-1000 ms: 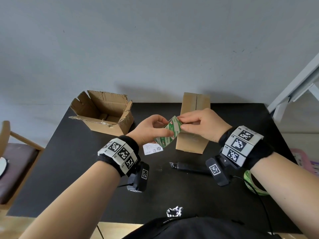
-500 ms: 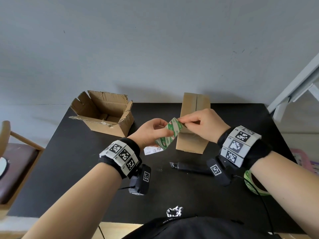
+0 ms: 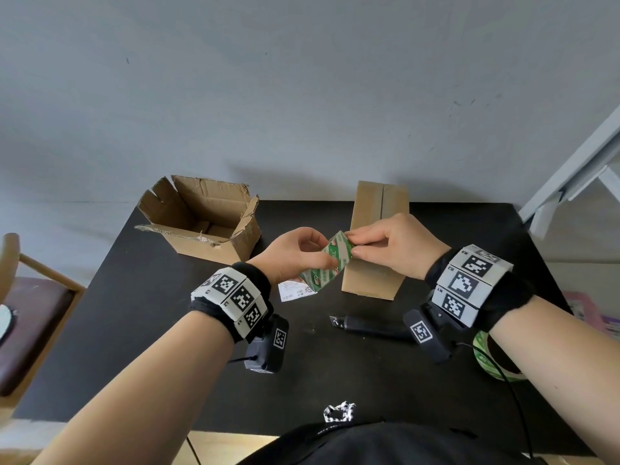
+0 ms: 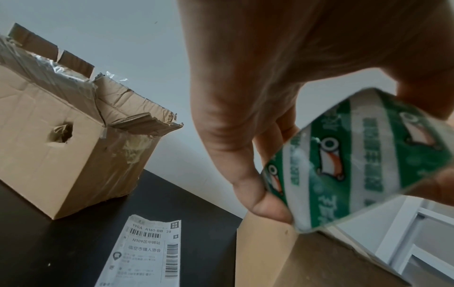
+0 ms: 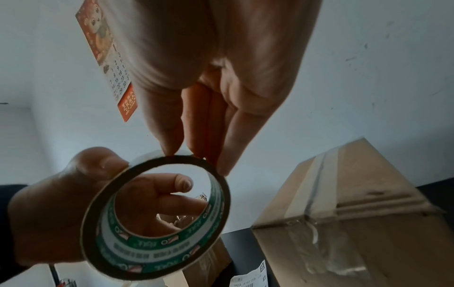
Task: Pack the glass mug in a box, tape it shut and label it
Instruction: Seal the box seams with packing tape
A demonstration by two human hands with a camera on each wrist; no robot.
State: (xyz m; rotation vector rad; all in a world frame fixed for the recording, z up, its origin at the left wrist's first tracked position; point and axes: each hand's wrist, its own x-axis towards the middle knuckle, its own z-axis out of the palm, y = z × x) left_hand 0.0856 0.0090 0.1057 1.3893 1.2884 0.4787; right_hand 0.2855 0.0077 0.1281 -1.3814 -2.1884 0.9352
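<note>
A green and white tape roll [image 3: 324, 265] hangs above the black table [image 3: 141, 317], gripped by my left hand [image 3: 315, 255] with the thumb on its outer face and fingers through its core. My right hand [image 3: 355, 245] pinches the roll's top edge with thumb and fingertips [image 5: 172, 149]. The right wrist view looks through the tape roll [image 5: 157, 252] at the left hand [image 5: 44, 213]. Just behind the roll stands a closed cardboard box [image 3: 375, 229], its seam taped [image 5: 317, 184]. A printed shipping label [image 3: 295, 292] lies flat under my left hand. No mug shows.
An open, torn cardboard box [image 3: 201, 219] sits at the back left. A black utility knife [image 3: 369, 325] lies in front of the closed box. A second tape roll [image 3: 483, 355] is under my right forearm. A wooden chair [image 3: 30, 297] stands left of the table.
Both hands and the tape roll have risen slightly and stayed over the same spot. My right fingertips have shifted a little along the roll's top edge.
</note>
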